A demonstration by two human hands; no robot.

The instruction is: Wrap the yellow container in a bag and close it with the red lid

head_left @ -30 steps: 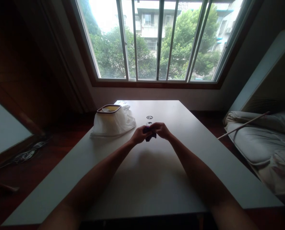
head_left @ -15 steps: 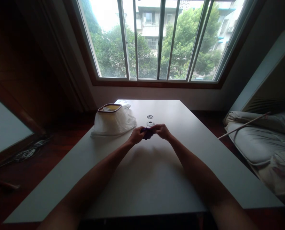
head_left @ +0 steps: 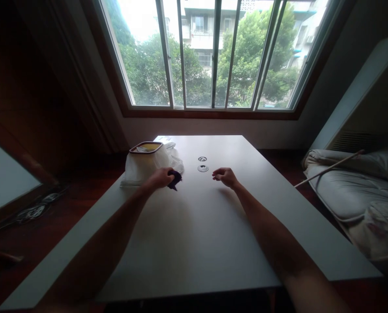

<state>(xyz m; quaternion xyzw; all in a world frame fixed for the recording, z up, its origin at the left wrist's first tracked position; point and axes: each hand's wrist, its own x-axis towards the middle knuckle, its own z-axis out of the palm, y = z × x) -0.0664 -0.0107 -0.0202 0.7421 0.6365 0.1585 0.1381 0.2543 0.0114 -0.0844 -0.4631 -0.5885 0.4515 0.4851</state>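
Observation:
A dark purple, crumpled piece (head_left: 175, 179), limp like cloth, hangs from the closed fingers of my left hand (head_left: 163, 177). That hand is raised above the table, in front of a waste bin (head_left: 145, 163) with a brown square rim and a white plastic bag over its sides. My right hand (head_left: 225, 176) hovers apart over the table, its fingers loosely bent and slightly apart, with nothing visible in them. Between the hands and a little farther back, two small round pieces with dark and silvery markings (head_left: 202, 168) lie on the white tabletop (head_left: 194, 243).
Past the table's far edge is a wide sliding window (head_left: 213, 56) with a brown frame. On the right, a pale folded mattress or cushion (head_left: 340, 187) has a thin stick (head_left: 327, 169) lying across it. Cables (head_left: 34, 212) lie on the dark red floor at left.
My hands have moved apart. The left carries the purple piece left, toward the bin; the right has let go of it and shifted slightly right.

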